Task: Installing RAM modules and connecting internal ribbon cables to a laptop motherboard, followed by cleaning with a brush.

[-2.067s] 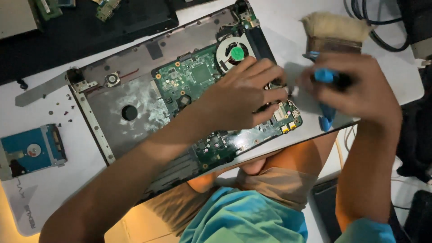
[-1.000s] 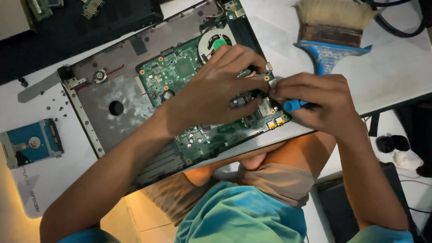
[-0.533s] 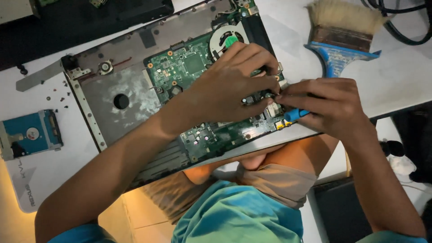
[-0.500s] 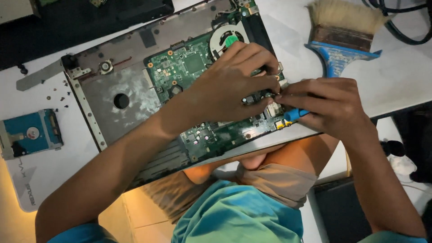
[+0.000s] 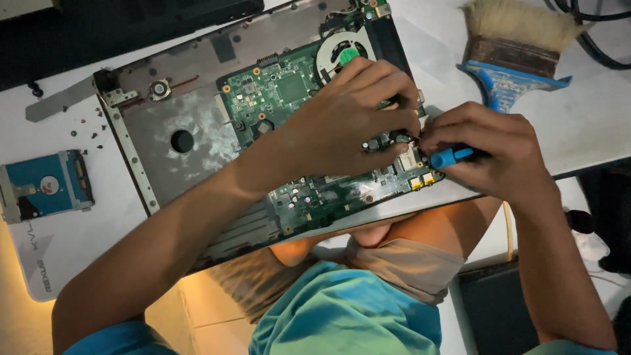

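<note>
Green motherboard (image 5: 296,131) sits in an opened laptop base (image 5: 171,125), chassis lying tilted across the white table (image 5: 605,112), its near edge overhanging toward the person's lap. Work point is the board's right edge, by the small yellow connectors.

Right hand (image 5: 490,154): fingers clenched round a blue-handled screwdriver (image 5: 450,158), tip aimed left into the board edge; tip itself hidden behind fingertips, so seating on the screw can't be confirmed.

Left hand (image 5: 355,121): spread over the board, fingers curled down at the same spot, pressing/steadying; whether it pinches a part, can't tell.

Judgement for a clean job: keep driver square to the screw head, light downward pressure, left fingers bracing the board w/o touching the fan (image 5: 342,56) or chips. Chassis overhang is a slip risk.

Surroundings: loose screws (image 5: 82,125) far left; hard drive (image 5: 46,187) left of chassis; paintbrush (image 5: 516,46) far right.
</note>
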